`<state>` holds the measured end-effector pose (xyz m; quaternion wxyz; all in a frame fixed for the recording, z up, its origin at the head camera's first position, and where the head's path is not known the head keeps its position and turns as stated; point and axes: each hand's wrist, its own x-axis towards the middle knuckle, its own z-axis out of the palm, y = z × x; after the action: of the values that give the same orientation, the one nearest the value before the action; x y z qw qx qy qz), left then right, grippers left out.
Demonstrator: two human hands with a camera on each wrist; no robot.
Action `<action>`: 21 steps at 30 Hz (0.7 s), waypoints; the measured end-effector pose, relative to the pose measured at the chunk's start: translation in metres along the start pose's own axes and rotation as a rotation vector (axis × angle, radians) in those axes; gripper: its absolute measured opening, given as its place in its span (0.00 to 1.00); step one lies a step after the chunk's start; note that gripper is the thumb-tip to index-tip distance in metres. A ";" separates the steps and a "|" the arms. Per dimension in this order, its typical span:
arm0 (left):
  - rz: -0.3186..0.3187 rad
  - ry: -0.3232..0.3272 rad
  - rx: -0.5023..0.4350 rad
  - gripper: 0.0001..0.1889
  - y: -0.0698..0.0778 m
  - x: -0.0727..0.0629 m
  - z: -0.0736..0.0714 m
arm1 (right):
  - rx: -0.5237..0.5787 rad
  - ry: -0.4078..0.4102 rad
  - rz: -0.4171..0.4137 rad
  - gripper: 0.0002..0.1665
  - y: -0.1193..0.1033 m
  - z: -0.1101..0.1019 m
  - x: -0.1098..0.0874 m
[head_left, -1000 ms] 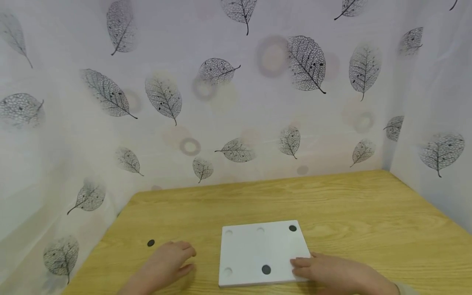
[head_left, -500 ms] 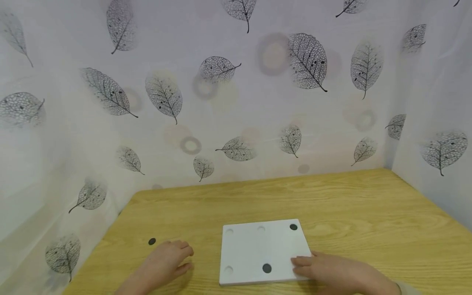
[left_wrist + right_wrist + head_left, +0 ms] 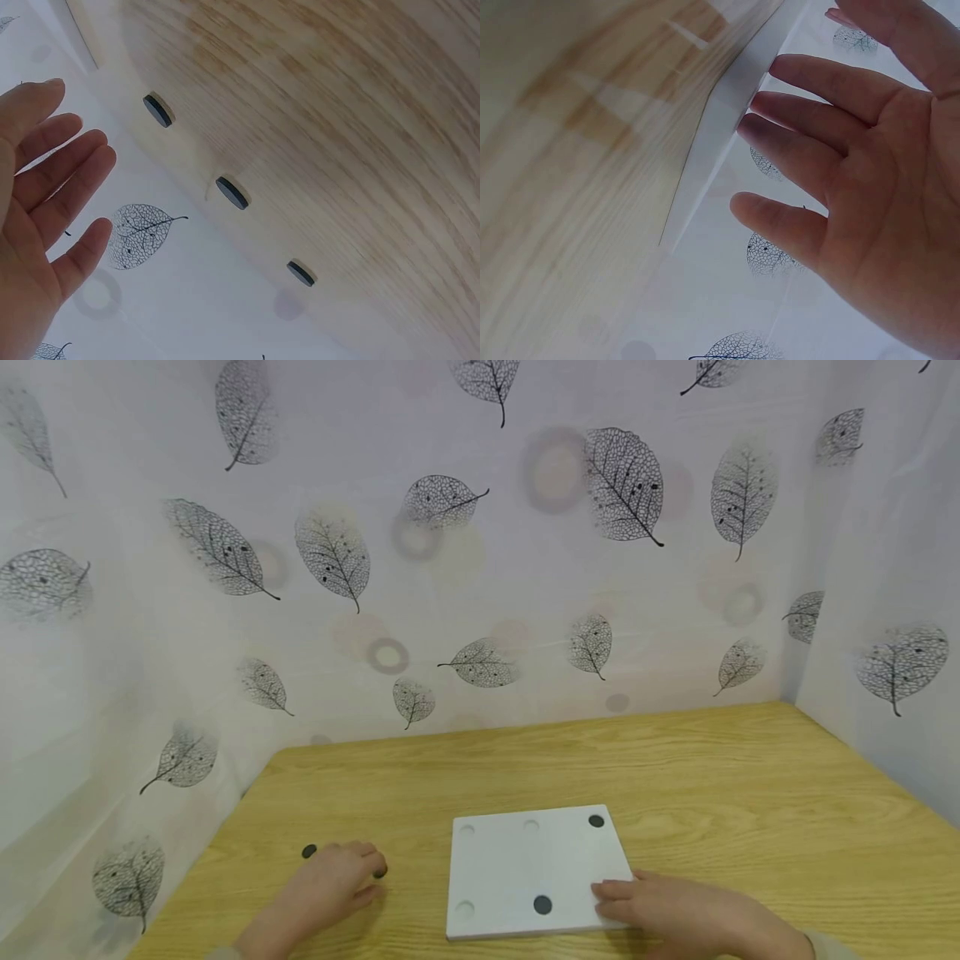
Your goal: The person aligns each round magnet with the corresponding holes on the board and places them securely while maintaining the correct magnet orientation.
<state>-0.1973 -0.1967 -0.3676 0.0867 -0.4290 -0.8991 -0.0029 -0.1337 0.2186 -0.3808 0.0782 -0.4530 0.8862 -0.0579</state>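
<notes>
A white board (image 3: 502, 868) with round recesses lies on the wooden table. Dark discs fill two recesses, a back-right disc (image 3: 596, 821) and a front disc (image 3: 542, 905); three other visible recesses are bare. My right hand (image 3: 682, 910) rests its straight fingertips on the board's right edge. Left of the board, my left hand (image 3: 322, 885) hovers with relaxed fingers, holding nothing. A dark disc (image 3: 380, 872) peeks out by its fingertips. In the left wrist view, a near disc (image 3: 157, 110), a middle disc (image 3: 232, 193) and a far disc (image 3: 301, 273) lie in a row.
Another view of a loose disc (image 3: 309, 852) shows just beyond my left hand. The wooden table (image 3: 675, 777) runs back to a white leaf-printed curtain (image 3: 487, 568), which also hangs along the left and right sides.
My left hand has shifted slightly to the left, and a dark disc now shows by its fingertips. My right hand and the board have stayed in place.
</notes>
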 end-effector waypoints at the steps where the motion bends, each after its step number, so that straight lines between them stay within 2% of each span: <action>1: -0.003 -0.007 -0.002 0.08 -0.001 0.000 0.000 | -0.004 0.003 -0.003 0.29 0.000 0.000 0.000; 6: -0.023 -0.027 0.006 0.08 -0.005 0.001 0.000 | -0.018 0.007 -0.002 0.29 0.000 0.000 0.000; 15: -0.023 -0.030 0.025 0.09 -0.008 0.004 0.000 | 0.022 -0.019 0.024 0.29 0.000 0.001 0.001; 21: -0.033 -0.060 0.004 0.08 -0.010 0.006 0.000 | 0.030 -0.011 0.029 0.29 -0.001 0.001 0.001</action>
<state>-0.2083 -0.1986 -0.3662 0.0603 -0.4138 -0.9083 0.0102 -0.1330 0.2169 -0.3812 0.0908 -0.4392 0.8912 -0.0675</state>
